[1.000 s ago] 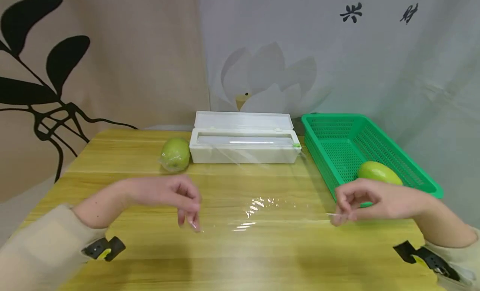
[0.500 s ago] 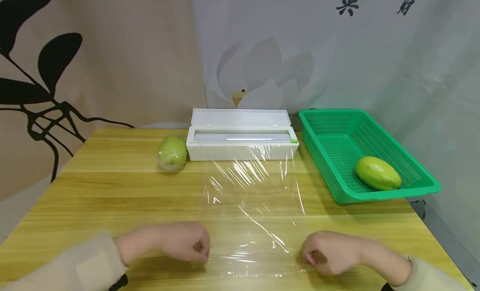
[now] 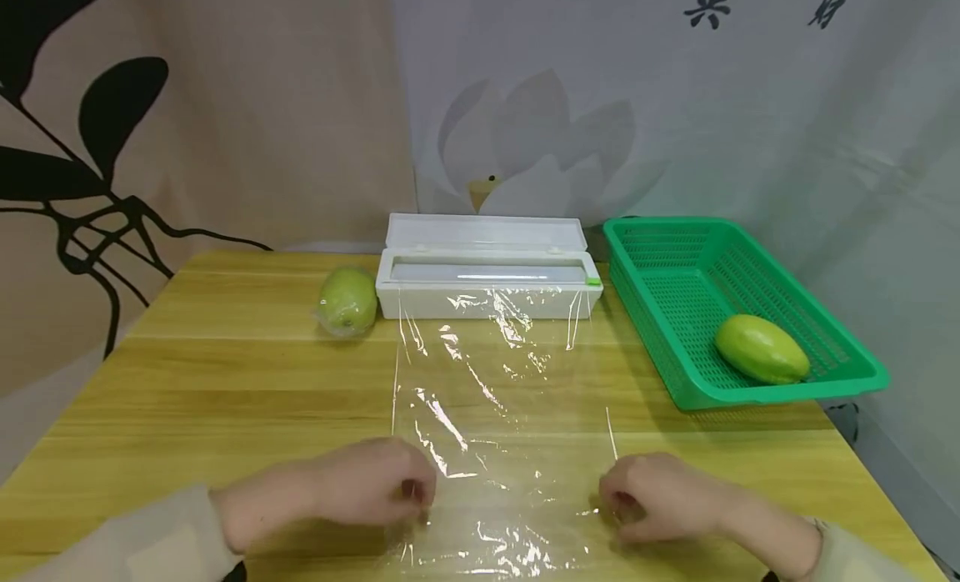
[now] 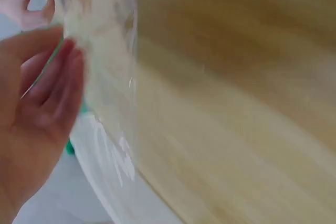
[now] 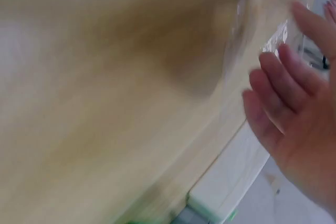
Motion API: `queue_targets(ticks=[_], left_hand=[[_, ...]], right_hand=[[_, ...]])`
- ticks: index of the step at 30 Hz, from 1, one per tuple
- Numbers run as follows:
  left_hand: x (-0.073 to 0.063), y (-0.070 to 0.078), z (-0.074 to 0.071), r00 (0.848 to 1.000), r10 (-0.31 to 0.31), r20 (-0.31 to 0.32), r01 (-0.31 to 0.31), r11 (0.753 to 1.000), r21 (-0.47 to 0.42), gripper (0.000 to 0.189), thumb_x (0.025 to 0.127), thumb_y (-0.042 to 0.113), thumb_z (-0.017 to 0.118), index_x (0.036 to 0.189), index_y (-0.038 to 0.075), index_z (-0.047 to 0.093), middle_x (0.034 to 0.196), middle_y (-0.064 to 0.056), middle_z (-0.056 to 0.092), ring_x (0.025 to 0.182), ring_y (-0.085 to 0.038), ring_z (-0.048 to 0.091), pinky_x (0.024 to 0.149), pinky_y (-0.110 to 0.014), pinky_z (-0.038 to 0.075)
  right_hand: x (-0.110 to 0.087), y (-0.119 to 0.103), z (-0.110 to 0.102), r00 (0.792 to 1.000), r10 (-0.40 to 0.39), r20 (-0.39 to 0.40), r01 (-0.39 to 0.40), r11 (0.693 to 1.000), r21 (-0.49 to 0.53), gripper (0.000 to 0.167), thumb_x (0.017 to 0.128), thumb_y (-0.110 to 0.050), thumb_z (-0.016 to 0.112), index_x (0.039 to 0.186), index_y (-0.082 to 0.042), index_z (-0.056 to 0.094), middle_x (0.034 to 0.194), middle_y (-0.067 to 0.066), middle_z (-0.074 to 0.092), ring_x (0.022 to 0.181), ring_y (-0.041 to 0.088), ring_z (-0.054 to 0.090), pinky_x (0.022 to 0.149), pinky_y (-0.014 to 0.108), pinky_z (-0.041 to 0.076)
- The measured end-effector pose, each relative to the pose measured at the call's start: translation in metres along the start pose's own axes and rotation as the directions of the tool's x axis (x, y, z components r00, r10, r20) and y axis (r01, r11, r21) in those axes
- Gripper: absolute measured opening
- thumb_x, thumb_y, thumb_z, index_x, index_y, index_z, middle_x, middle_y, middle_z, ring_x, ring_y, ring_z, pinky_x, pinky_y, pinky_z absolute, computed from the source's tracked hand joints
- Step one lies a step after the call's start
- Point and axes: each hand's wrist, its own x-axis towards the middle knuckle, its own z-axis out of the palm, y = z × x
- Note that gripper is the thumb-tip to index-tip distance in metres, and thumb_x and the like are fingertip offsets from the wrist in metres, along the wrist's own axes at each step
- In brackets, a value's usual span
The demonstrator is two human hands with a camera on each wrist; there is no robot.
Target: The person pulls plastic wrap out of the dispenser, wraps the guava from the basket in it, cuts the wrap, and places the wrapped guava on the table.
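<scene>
A sheet of clear cling film (image 3: 517, 398) runs from the white film dispenser box (image 3: 487, 303) toward me over the table, with bright creases along it. My left hand (image 3: 375, 486) is at the sheet's left edge near the front, its fingertips overlapping the film. In the left wrist view its fingers are loosely bent, the thumb close above them. My right hand (image 3: 667, 499) is beside the right edge; in the right wrist view its thumb stands apart from the spread, relaxed fingers (image 5: 270, 108). Neither hand visibly grips the film.
A green round fruit (image 3: 347, 303) wrapped in film sits left of the box. On the right, a green plastic basket (image 3: 693, 382) holds a green oval fruit (image 3: 761, 348). The box's lid (image 3: 487, 232) is raised. A curtain (image 3: 300, 107) hangs behind the wooden table (image 3: 225, 382).
My hands pulled the film from the box toward me and down to the table. In the last half second their pinch has loosened, and the film's front edge lies nearer me than the hands.
</scene>
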Motion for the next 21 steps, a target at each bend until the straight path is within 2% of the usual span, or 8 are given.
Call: queue_targets(ticks=[2, 4, 5, 7, 10, 12, 16, 21], left_hand=[[0.005, -0.004, -0.005, 0.991, -0.033, -0.126, 0.043, 0.996, 0.073, 0.018, 0.082, 0.018, 0.068, 0.1, 0.012, 0.067, 0.097, 0.008, 0.066, 0.09, -0.005, 0.06, 0.083, -0.024, 0.053], [0.009, -0.012, -0.007, 0.977, -0.064, -0.201, 0.094, 0.985, 0.147, 0.045, 0.082, 0.028, 0.069, 0.119, 0.006, 0.06, 0.121, -0.003, 0.061, 0.113, -0.019, 0.057, 0.098, -0.036, 0.047], [0.01, -0.017, -0.006, 0.974, -0.079, -0.213, 0.119, 0.976, 0.184, 0.059, 0.081, 0.035, 0.069, 0.128, 0.003, 0.053, 0.132, -0.009, 0.054, 0.124, -0.026, 0.05, 0.104, -0.042, 0.042], [0.01, -0.029, 0.0, 0.976, -0.115, -0.186, 0.162, 0.951, 0.263, 0.084, 0.081, 0.05, 0.065, 0.141, -0.001, 0.036, 0.148, -0.016, 0.035, 0.138, -0.034, 0.032, 0.112, -0.047, 0.028], [0.005, -0.045, 0.013, 0.98, -0.17, -0.1, 0.194, 0.922, 0.334, 0.107, 0.077, 0.07, 0.054, 0.147, -0.003, 0.018, 0.155, -0.02, 0.011, 0.143, -0.037, 0.011, 0.116, -0.048, 0.015], [0.001, -0.052, 0.02, 0.981, -0.177, -0.078, 0.193, 0.914, 0.357, 0.112, 0.076, 0.076, 0.048, 0.147, -0.004, 0.016, 0.156, -0.022, 0.007, 0.144, -0.038, 0.008, 0.116, -0.048, 0.014], [-0.006, -0.06, 0.027, 0.982, -0.169, -0.08, 0.187, 0.919, 0.347, 0.112, 0.075, 0.078, 0.045, 0.147, -0.003, 0.016, 0.156, -0.021, 0.006, 0.144, -0.037, 0.006, 0.115, -0.051, 0.014], [-0.008, -0.062, 0.025, 0.98, -0.191, -0.053, 0.198, 0.919, 0.34, 0.111, 0.076, 0.078, 0.044, 0.149, 0.001, 0.011, 0.157, -0.016, 0.002, 0.145, -0.033, 0.003, 0.117, -0.049, 0.011]], right_hand=[[0.005, 0.005, -0.005, 0.997, 0.058, -0.049, -0.058, 0.998, -0.007, 0.037, 0.074, -0.043, 0.074, 0.095, -0.016, 0.062, 0.092, -0.01, 0.06, 0.085, 0.004, 0.055, 0.074, 0.025, 0.051], [0.009, 0.011, -0.007, 0.99, 0.116, -0.075, -0.118, 0.993, -0.025, 0.069, 0.074, -0.054, 0.069, 0.121, -0.005, 0.056, 0.123, 0.007, 0.058, 0.112, 0.021, 0.055, 0.094, 0.042, 0.048], [0.011, 0.014, -0.006, 0.988, 0.134, -0.078, -0.138, 0.989, -0.047, 0.084, 0.073, -0.059, 0.067, 0.131, -0.002, 0.048, 0.135, 0.013, 0.05, 0.124, 0.029, 0.048, 0.101, 0.049, 0.042], [0.012, 0.02, -0.002, 0.983, 0.18, -0.03, -0.181, 0.98, -0.08, 0.106, 0.07, -0.07, 0.06, 0.143, 0.0, 0.031, 0.15, 0.02, 0.029, 0.137, 0.039, 0.031, 0.108, 0.057, 0.03], [0.01, 0.026, 0.007, 0.975, 0.217, 0.054, -0.211, 0.973, -0.095, 0.118, 0.067, -0.079, 0.053, 0.147, 0.0, 0.02, 0.155, 0.018, 0.017, 0.142, 0.037, 0.019, 0.114, 0.051, 0.018], [0.007, 0.03, 0.014, 0.976, 0.208, 0.062, -0.201, 0.975, -0.1, 0.119, 0.066, -0.081, 0.051, 0.147, 0.001, 0.02, 0.155, 0.019, 0.017, 0.142, 0.036, 0.019, 0.118, 0.041, 0.007], [-0.003, 0.037, 0.023, 0.99, 0.144, -0.01, -0.144, 0.981, -0.13, 0.117, 0.068, -0.08, 0.051, 0.146, 0.003, 0.022, 0.153, 0.022, 0.021, 0.144, 0.029, 0.014, 0.111, 0.016, -0.015], [-0.012, 0.042, 0.03, 0.993, 0.035, -0.116, -0.061, 0.972, -0.226, 0.115, 0.069, -0.078, 0.052, 0.145, 0.004, 0.025, 0.149, 0.024, 0.028, 0.145, 0.008, -0.007, 0.112, 0.015, -0.017]])
